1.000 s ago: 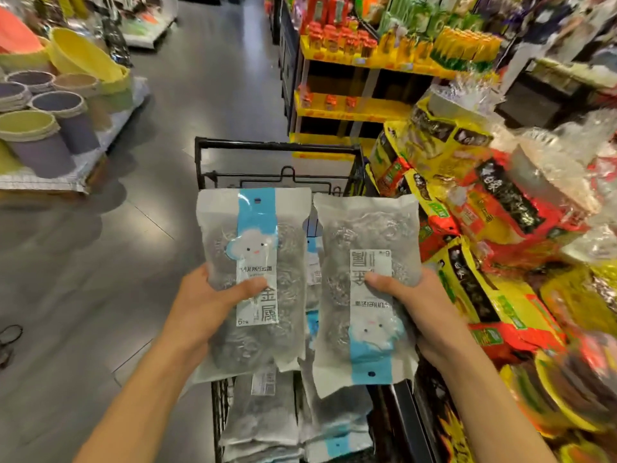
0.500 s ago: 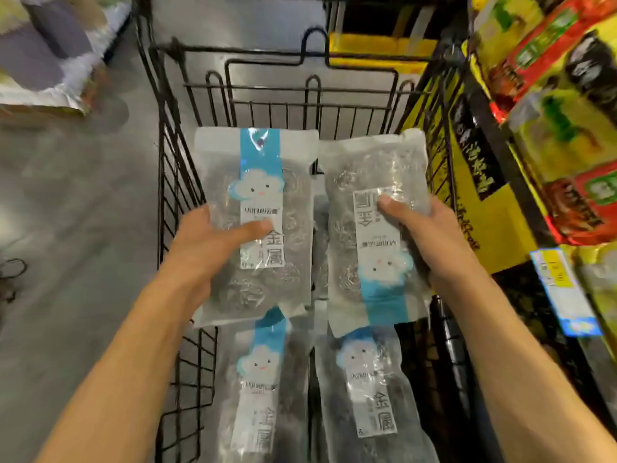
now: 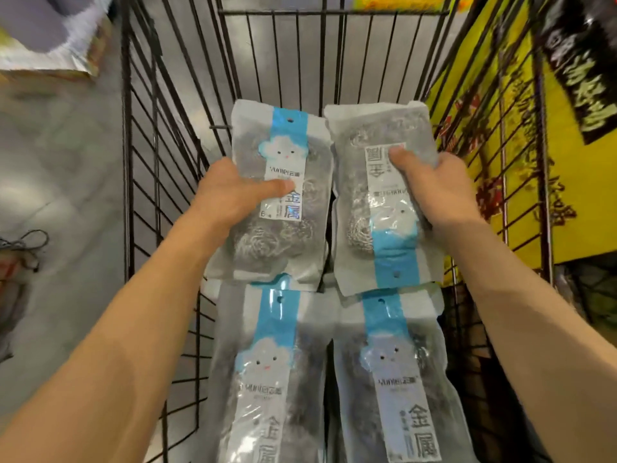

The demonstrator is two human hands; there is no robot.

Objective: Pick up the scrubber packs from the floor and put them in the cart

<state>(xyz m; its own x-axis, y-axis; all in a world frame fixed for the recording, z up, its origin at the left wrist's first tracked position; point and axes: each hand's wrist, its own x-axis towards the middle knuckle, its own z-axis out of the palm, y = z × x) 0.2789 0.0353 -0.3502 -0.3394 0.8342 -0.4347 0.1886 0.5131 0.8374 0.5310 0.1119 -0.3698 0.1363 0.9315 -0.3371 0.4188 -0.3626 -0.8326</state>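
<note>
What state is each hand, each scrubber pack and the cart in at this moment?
left hand: grips a pack, thumb across its label.
right hand: grips a pack, thumb on its label.
left held pack: sealed, cloud print upright, held inside the cart.
right held pack: sealed, turned upside down, held inside the cart.
two near packs: sealed, lying flat side by side in the cart.
cart: holds packs; far end unfilled.

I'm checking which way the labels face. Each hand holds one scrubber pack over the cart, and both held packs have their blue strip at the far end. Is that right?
Not quite. In the head view, the left hand holds a pack whose blue strip is at the far end, but the pack in the right hand is turned round, with its blue strip at the near end. Both are over the cart.
</note>
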